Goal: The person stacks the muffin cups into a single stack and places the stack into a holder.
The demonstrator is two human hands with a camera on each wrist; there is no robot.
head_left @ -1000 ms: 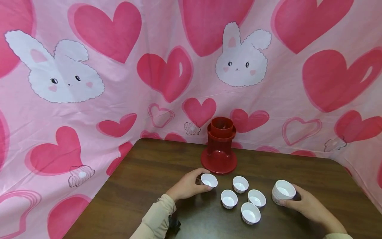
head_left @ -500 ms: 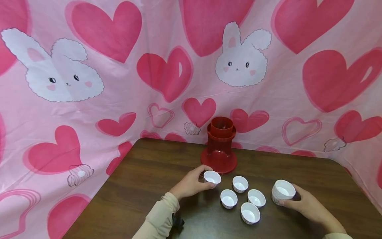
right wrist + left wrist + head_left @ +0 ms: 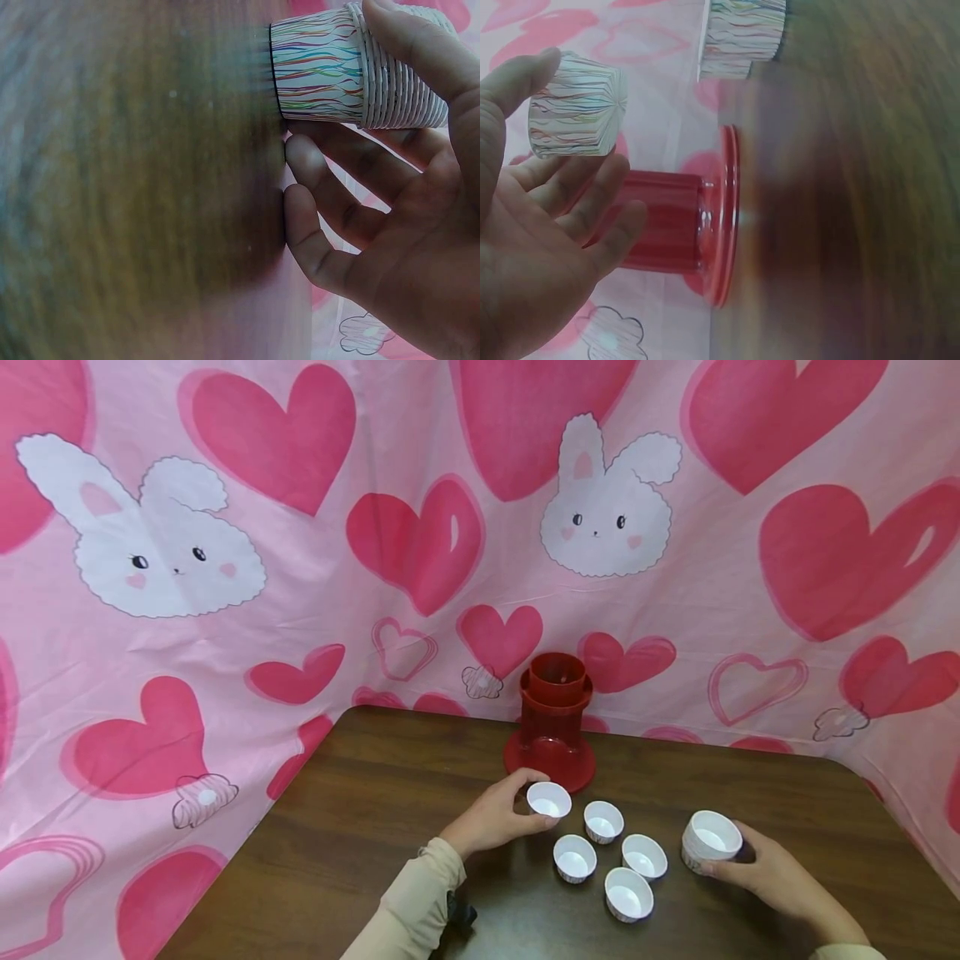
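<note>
My left hand (image 3: 497, 814) pinches one paper baking cup (image 3: 579, 106) between thumb and fingers, held above the table. The cup is white with thin coloured wavy lines and pleated sides. In the head view it is upright, just left of the loose cups. My right hand (image 3: 776, 872) grips a stack of nested baking cups (image 3: 711, 842) at the right; the right wrist view shows many rims packed together and the lowest cup at the table. Between the hands stand several single cups, among them a back cup (image 3: 603, 822) and a front cup (image 3: 629, 894).
A red cylindrical holder (image 3: 553, 727) with a round base stands behind the left hand's cup. The brown wooden table (image 3: 420, 760) reaches back to a pink cloth (image 3: 420, 443) with hearts and rabbits. A dark object (image 3: 461, 917) sits at the left wrist.
My left hand has moved right and slightly away with its cup, toward the loose cups. The right hand and its stack stay in place, as do the standing cups.
</note>
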